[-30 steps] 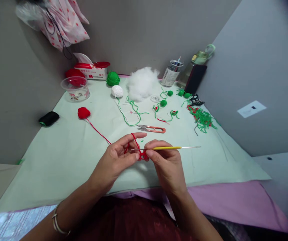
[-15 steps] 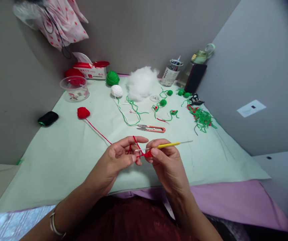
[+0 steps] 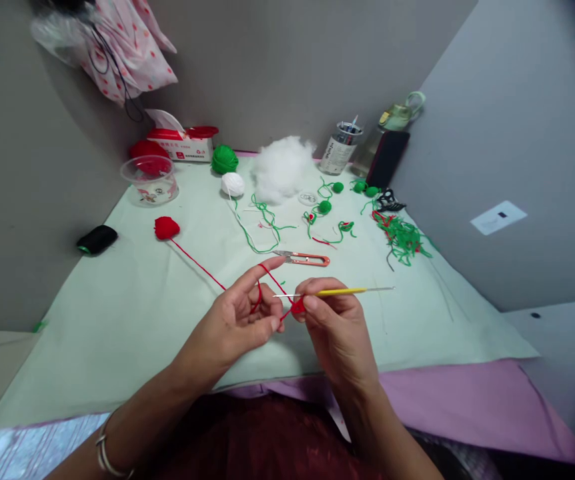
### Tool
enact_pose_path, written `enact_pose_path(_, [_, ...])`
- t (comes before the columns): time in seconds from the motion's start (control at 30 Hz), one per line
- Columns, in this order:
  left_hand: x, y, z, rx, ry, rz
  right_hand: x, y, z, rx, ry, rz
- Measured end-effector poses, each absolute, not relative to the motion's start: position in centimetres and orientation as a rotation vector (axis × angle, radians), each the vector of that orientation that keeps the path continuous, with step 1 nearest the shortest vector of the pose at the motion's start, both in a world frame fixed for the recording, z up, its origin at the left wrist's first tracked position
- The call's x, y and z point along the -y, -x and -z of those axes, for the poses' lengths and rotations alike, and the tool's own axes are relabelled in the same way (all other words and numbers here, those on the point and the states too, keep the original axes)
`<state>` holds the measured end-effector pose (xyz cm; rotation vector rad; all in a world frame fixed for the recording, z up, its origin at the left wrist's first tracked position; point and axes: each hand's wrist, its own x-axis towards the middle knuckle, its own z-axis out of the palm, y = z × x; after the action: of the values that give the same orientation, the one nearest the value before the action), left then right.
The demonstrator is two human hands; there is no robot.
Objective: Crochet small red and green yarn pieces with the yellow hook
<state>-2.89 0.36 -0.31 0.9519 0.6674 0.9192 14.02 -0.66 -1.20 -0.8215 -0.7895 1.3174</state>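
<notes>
My right hand [image 3: 335, 317] is closed on a crochet hook [image 3: 342, 291] with a yellow handle, its metal tip pointing left. The same fingers pinch a small red crocheted piece [image 3: 298, 306]. Red yarn [image 3: 274, 278] loops over the raised index finger of my left hand [image 3: 242, 310] and runs to the red piece. Thumb and curled fingers of the left hand pinch a short red strand below the hook tip. From the left hand the yarn leads back to a red yarn ball [image 3: 167, 228] on the table.
Thread snips [image 3: 307, 259] lie just beyond my hands. White stuffing [image 3: 283, 170], a white yarn ball [image 3: 232, 185] and a green yarn ball [image 3: 224, 159] sit behind. Green scraps [image 3: 402, 237] are heaped at right. A plastic tub [image 3: 150, 181] and black spool [image 3: 97, 239] stand left.
My hands have drawn slightly apart, and the yarn over the left index finger stretches longer. The hook and red piece have shifted a little right.
</notes>
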Motion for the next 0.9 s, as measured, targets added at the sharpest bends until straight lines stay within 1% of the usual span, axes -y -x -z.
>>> enact_pose_path(0.13, [-0.4,3.1,0.3,-0.689,-1.016,-0.876,0.8,-14.1,1.5,0.822,0.885,-1.259])
enact_pose_path(0.37, [-0.4,2.4,-0.3,-0.789,-0.862,-1.018,1.2,-14.2,2.0,0.946,0.902,-1.133])
enact_pose_path(0.57, [-0.3,1.8,-0.1,-0.786,-0.826,-1.022,1.2,-13.8,1.9,0.996,0.875,-1.120])
enact_pose_path(0.9, [0.0,1.2,0.1,-0.813,-0.778,-1.092,1.7,-13.5,1.7,1.145,0.893,-0.810])
